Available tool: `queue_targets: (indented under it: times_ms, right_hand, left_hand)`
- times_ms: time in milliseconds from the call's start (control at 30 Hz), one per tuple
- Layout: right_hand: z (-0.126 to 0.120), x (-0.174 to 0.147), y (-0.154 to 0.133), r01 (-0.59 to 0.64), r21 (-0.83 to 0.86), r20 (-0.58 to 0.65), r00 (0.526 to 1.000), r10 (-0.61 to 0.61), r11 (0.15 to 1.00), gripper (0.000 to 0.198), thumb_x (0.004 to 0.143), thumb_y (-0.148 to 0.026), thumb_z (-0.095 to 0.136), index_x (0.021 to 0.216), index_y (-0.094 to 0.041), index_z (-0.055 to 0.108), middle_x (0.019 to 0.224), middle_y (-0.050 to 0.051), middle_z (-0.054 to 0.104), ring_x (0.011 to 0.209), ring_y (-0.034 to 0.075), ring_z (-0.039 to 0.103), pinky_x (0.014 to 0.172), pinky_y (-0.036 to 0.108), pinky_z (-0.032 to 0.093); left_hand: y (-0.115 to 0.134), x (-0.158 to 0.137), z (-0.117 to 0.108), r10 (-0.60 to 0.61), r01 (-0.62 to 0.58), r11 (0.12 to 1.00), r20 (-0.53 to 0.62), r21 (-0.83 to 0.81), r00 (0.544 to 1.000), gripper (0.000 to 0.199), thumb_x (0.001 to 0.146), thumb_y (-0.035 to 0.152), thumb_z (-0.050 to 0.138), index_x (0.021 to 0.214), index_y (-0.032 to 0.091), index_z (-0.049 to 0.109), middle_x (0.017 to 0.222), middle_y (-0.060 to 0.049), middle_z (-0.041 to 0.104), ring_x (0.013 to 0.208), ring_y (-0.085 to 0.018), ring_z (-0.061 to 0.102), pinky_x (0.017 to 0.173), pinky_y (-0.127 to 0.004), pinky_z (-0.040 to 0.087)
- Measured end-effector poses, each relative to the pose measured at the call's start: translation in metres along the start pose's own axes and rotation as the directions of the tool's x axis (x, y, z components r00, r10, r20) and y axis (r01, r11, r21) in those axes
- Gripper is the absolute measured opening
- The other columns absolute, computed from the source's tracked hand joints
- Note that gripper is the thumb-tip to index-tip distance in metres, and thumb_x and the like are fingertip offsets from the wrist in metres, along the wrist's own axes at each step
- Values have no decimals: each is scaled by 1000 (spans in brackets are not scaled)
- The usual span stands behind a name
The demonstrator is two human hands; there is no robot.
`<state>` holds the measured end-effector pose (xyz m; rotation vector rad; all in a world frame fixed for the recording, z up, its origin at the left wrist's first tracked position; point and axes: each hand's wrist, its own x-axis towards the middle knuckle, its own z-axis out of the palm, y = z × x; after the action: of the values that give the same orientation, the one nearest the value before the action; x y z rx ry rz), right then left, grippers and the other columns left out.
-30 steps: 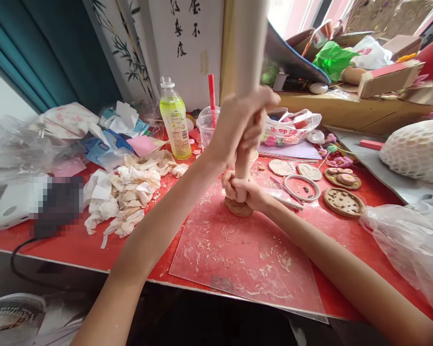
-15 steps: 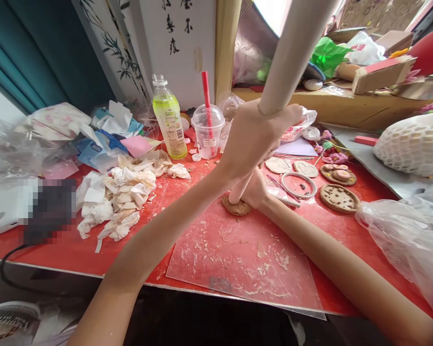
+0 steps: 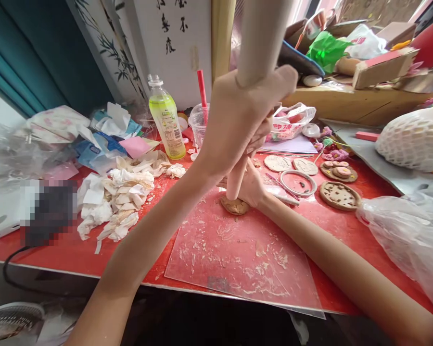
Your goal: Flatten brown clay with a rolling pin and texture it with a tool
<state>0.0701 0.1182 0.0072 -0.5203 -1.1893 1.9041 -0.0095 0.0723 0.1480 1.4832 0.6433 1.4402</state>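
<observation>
My left hand (image 3: 238, 113) is wrapped round a long pale rolling pin (image 3: 260, 38), held upright at a slant. The pin's rounded lower end is just over the far edge of a brown clay disc (image 3: 234, 205); whether it touches cannot be made out. The disc lies on a clear plastic sheet (image 3: 238, 259) smeared with clay crumbs. Just behind and to the right of the disc is my right hand (image 3: 253, 185), low at the table, with fingers stretched leftward behind the pin. The pin and my left hand partly hide those fingers.
Clay discs (image 3: 277, 163), a ring (image 3: 299, 183) and a spotted clay plate (image 3: 339, 196) lie to the right. Crumpled tissues (image 3: 117, 197) are on the left. Behind stand a bottle (image 3: 168, 120) and a plastic cup (image 3: 198, 126). A plastic bag (image 3: 397, 235) hangs over the right side.
The rolling pin has tilted more upright, its top moving left, and its lower end has risen slightly from the clay disc. My left hand has moved left and up with it.
</observation>
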Motion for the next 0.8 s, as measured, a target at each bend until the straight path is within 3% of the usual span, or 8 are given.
queue_targets:
  times_ms: [133, 300, 467, 600, 800]
  right_hand:
    - [1, 1, 2, 10, -64, 44, 999, -7, 998, 39, 78, -53, 47, 84, -18, 63, 82, 7, 68, 84, 19, 62, 81, 37, 49]
    - [3, -4, 7, -33, -202, 130, 990, 60, 979, 21, 72, -34, 53, 69, -16, 63, 66, 6, 65, 72, 19, 63, 70, 34, 51]
    - [1, -5, 8, -10, -276, 13, 1000, 14, 961, 24, 72, -35, 50, 59, -17, 59, 55, 5, 60, 62, 19, 60, 55, 29, 49]
    - [2, -6, 7, 57, -306, -22, 997, -67, 950, 23, 73, -29, 48, 55, -18, 57, 51, 3, 57, 57, 16, 56, 53, 27, 47]
    - [7, -6, 3, 69, -392, -13, 997, -80, 918, 29, 77, -30, 43, 57, -17, 59, 50, 4, 57, 56, 16, 56, 53, 27, 46]
  left_hand:
    - [-3, 0, 0, -90, 92, 993, 28, -73, 996, 34, 74, 21, 63, 54, 17, 37, 40, 9, 28, 33, 1, 23, 34, -14, 15]
    - [-4, 1, -1, -32, 30, 985, -11, -170, 999, 34, 72, 17, 63, 49, 18, 38, 39, 7, 28, 32, -2, 20, 31, -20, 14]
    - [-2, -2, 2, -289, 272, 915, -15, -298, 957, 34, 70, 12, 65, 51, 16, 36, 40, 8, 28, 33, 1, 21, 34, -15, 12]
    - [-5, -7, 3, -146, 145, 950, 16, -278, 989, 36, 71, 19, 65, 54, 18, 34, 38, 9, 29, 32, 0, 21, 32, -16, 16]
    - [-3, -9, 4, -95, 97, 986, 22, -137, 995, 36, 73, 22, 64, 53, 17, 34, 40, 9, 27, 31, 1, 22, 33, -14, 17]
